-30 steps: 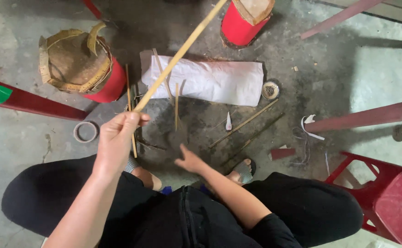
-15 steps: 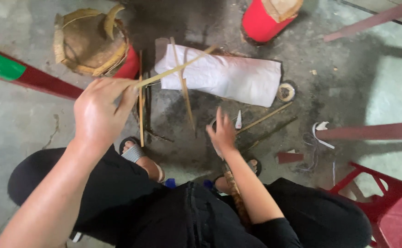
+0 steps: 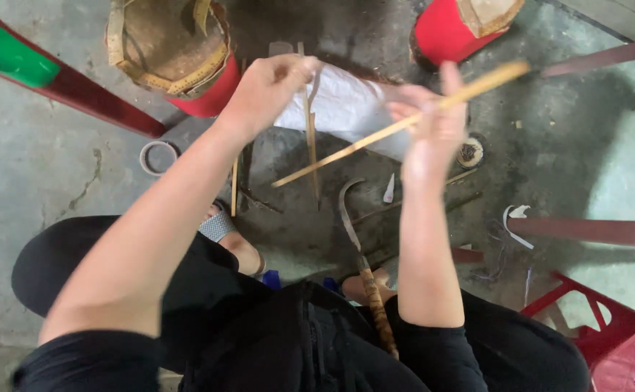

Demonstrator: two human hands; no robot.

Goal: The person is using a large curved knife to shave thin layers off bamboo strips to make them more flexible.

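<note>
Pale bamboo strip (image 3: 404, 125) held across the upper middle of the frame, long axis slanted from lower left near centre up to the upper right. Right hand (image 3: 430, 123) closed around the strip about two thirds of the way along, fingers wrapped, thumb side up. Lower free end hanging clear above the floor (image 3: 56, 167), pointing toward the left forearm; upper end projecting past the right hand toward the upper right. Left hand (image 3: 270, 87) raised at upper centre, fingers pinched together on a second, thinner sliver (image 3: 308, 145) that drops nearly upright from the grip; exact contact at the fingertips hard to make out. Right hand nearer to the slanted strip, being on it; left hand just beside its lower half, apart from it. Curved knife (image 3: 353, 232) with wound handle lying on the floor between the knees, blade toward the centre. White cloth (image 3: 346, 105) spread on the floor behind both hands. Red stool with woven seat (image 3: 179, 51) at upper left; tape ring (image 3: 159, 157) on the floor beneath it.
</note>
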